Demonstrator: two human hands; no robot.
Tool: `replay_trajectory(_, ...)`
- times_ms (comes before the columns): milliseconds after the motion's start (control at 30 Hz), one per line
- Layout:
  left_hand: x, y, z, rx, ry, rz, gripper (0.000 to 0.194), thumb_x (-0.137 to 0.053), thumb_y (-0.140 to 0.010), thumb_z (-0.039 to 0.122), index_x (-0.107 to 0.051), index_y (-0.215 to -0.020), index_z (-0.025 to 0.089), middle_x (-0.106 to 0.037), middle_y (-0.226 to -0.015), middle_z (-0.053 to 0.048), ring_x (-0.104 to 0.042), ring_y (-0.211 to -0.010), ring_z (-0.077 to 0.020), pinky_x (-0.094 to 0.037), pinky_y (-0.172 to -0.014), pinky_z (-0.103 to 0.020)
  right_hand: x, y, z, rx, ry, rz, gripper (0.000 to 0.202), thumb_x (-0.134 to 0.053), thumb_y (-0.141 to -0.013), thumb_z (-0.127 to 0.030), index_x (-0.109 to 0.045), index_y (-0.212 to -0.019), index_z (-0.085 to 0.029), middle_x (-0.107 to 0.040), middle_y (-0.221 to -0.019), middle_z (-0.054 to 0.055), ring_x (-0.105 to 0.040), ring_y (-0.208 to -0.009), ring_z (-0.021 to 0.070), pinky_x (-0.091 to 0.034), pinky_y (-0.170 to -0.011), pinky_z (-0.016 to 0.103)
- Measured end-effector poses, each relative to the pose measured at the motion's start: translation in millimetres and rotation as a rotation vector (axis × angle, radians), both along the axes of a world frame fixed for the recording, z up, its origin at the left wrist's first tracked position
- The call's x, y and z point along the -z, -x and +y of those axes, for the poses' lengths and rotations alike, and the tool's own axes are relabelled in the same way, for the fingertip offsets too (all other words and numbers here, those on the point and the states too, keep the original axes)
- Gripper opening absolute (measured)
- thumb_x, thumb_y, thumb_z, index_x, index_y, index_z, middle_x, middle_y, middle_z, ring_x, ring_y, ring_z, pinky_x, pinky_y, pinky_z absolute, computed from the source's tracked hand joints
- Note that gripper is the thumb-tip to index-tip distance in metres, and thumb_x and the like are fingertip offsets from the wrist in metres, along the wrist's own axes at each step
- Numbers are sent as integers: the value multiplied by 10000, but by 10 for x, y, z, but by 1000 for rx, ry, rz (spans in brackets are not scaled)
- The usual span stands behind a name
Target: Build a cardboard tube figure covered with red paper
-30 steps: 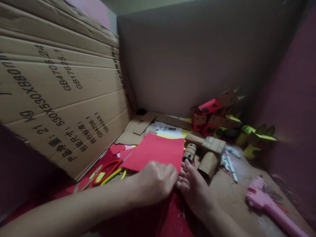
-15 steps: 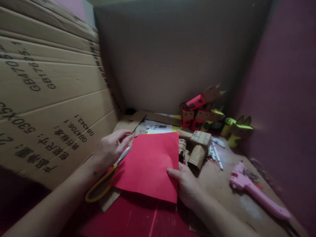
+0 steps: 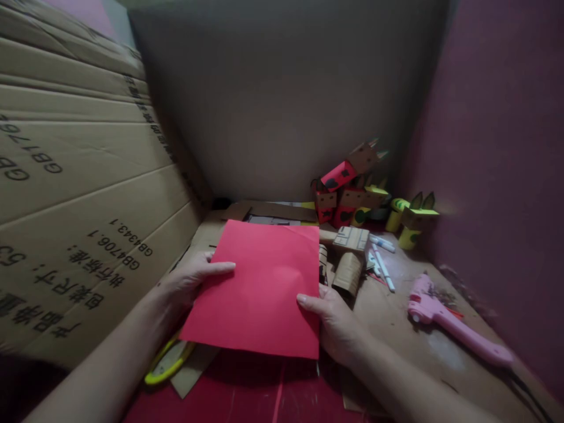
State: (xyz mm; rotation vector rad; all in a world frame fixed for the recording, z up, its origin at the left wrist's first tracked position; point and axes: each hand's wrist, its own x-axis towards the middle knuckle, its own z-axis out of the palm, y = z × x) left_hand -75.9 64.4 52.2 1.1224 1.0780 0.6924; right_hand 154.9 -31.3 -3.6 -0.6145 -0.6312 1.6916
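Note:
A sheet of red paper [image 3: 264,294] is held up between both hands, its face toward me. My left hand [image 3: 198,273] grips the left edge, thumb on top and the other fingers behind the sheet. On the right edge my right hand [image 3: 332,320] pinches the paper, its thumb lying on the front. Below the sheet's lower left corner shows the yellow handle of a pair of scissors [image 3: 170,358]; the blades are hidden. A piece of cardboard [image 3: 194,370] lies beside that handle.
A printed cardboard sheet [image 3: 88,205] stands along the left. At the right lie a pink glue gun [image 3: 458,335], white markers [image 3: 383,267] and a cardboard tube [image 3: 349,273]. Several red and yellow cardboard animal figures [image 3: 348,182] stand at the back, near the purple wall [image 3: 497,147].
My left hand, earlier apart from the paper above the scissors, has taken hold of its left edge. The sheet now covers the scissors' blades. The view has shifted slightly rightward.

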Motion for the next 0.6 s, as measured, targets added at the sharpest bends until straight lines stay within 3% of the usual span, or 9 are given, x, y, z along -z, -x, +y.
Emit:
replay_trajectory(167,48,-69,-94,-16,-29,-55,325,-737,-712,282,-691,-1006,151,-747,-815,-101,-705,-676,-258,-570,-637,-358,21,-21,-3,21,20,-105,350,-724,-633,-198,-683,-971,-117,-749,-873,115,-698,-732,241,-519,-758,387)
replay_trajectory(300,38,-84,-130,-84,-49,-62,352,-758,-689,285,-693,-1011,160,-750,-824,-94,-708,-699,-259,-571,-650,-352,52,-4,8,22,19,-212,279,-687,-653,-177,-704,-928,-127,-749,-832,96,-691,-700,231,-505,-757,385)
replay_trajectory(600,56,-54,-143,-121,-20,-3,243,-766,-683,308,-729,-869,157,-739,-694,-68,-682,-570,-209,-546,-522,-272,95,-19,24,35,90,-178,236,-719,-652,-221,-717,-879,-154,-748,-794,94,-689,-664,235,-513,-697,381)
